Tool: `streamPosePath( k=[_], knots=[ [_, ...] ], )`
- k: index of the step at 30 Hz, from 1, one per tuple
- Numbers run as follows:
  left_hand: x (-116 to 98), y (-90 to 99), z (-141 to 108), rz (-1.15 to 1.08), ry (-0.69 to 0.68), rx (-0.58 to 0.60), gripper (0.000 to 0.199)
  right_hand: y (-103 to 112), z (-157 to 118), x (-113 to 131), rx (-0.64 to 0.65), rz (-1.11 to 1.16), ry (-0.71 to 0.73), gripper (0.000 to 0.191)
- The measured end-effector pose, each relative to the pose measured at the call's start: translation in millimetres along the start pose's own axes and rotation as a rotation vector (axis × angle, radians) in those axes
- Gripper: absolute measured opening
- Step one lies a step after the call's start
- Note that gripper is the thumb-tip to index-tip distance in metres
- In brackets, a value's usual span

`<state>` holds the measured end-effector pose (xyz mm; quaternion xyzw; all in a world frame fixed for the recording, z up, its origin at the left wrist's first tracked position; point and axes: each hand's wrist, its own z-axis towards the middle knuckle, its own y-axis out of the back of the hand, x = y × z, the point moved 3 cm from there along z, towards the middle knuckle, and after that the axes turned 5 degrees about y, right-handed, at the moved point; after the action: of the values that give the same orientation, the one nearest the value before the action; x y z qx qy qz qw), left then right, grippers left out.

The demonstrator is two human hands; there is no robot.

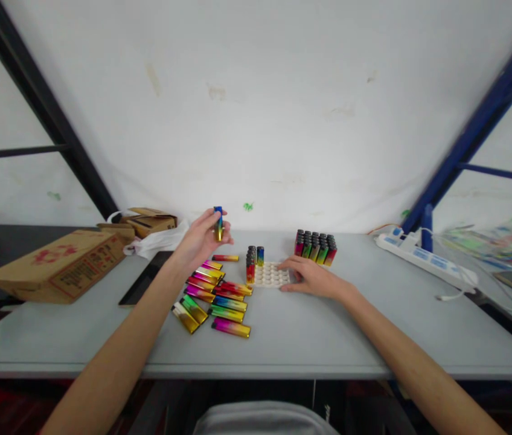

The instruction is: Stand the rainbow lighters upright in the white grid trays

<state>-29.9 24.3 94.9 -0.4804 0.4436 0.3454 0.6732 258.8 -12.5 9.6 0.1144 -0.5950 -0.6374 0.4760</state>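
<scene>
Evidently pinching a blue-and-gold lighter [218,227] upright in the left hand [202,234], just beyond loose lighters [231,327] lying within its easy reach; gripping the white holed tray [267,276], set between both hands, with the right hand [309,278], probably for steadiness, nearer than a block of upright lighters [316,249].

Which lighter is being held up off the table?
The blue-and-gold lighter, upright in the left hand. The loose lighters lie flat on their sides, while the others stand in the white tray or the packed block.
</scene>
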Motion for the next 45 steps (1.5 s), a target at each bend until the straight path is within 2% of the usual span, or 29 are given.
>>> streamPosePath(
  k=[4,9,13,20,25,29,34,39,42,45],
  knots=[
    [14.1,-22.9,-8.3,-0.006,0.141,0.129,0.020,-0.1,-0.3,-0.3,-0.005,0.013,0.003,0.052],
    [30.6,-32.4,-10.8,0.003,0.275,0.154,0.039,0.1,-0.6,0.5,-0.006,0.005,0.003,0.052],
    [36.1,-34.1,-9.5,0.014,0.297,0.158,0.039,0.9,-0.4,2.0,-0.007,0.009,0.001,0.053],
    [36.3,-32.2,-8.9,0.057,0.281,0.138,0.028,1.1,-0.2,2.3,-0.008,0.007,0.005,0.052],
    [35.4,-31.9,-9.8,0.061,0.276,0.115,0.031,1.2,-0.4,2.6,-0.009,0.018,0.006,0.052],
    [34.9,-35.8,-10.4,0.094,0.194,0.127,0.033,0.6,-0.3,1.7,-0.006,0.013,0.005,0.053],
    [35.2,-40.7,-10.2,0.177,-0.049,0.091,0.029,-0.8,-0.5,-0.5,-0.003,0.013,0.005,0.054],
    [35.5,-46.4,-11.0,0.287,-0.143,0.113,0.034,-0.3,-0.7,0.2,-0.004,0.002,0.007,0.054],
    [33.7,-50.6,-11.1,0.421,-0.173,0.144,0.033,0.8,-0.6,2.4,-0.007,-0.006,0.009,0.053],
    [34.7,-52.3,-8.7,0.654,-0.251,0.205,0.027,2.2,-0.3,5.2,-0.009,-0.015,0.012,0.052]
  ],
)
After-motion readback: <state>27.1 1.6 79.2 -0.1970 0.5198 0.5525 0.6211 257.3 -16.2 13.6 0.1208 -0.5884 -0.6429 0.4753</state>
